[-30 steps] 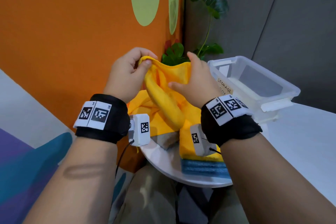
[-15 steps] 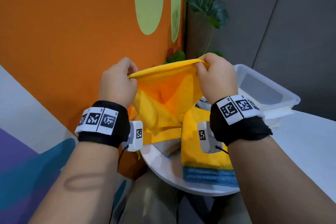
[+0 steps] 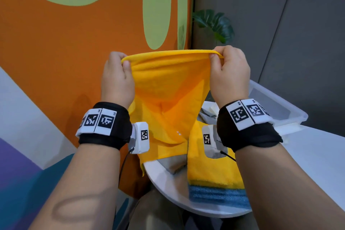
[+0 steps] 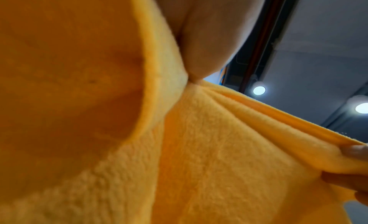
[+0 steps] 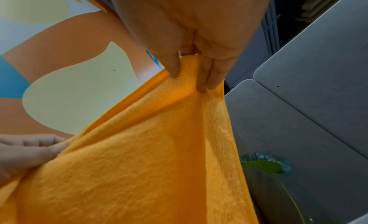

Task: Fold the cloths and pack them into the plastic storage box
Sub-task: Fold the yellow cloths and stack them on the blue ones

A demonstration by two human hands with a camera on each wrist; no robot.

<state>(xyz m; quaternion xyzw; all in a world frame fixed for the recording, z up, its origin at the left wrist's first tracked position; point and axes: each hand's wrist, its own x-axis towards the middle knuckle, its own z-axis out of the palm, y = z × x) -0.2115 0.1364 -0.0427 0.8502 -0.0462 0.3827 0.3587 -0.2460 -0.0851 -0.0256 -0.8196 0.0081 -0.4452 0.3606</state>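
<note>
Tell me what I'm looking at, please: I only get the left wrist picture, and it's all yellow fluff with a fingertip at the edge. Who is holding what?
Observer: One person holds it with both hands. The left hand and the right hand each pinch a top corner of a yellow cloth, spread between them in the air.
Operator: Is there somewhere to put it?
Observer: Yes, a clear plastic storage box stands on the white table, beyond the right wrist.
Operator: Any other cloths around?
Observer: On the table's near end, a second yellow cloth lies flat on top of a blue cloth.
</note>
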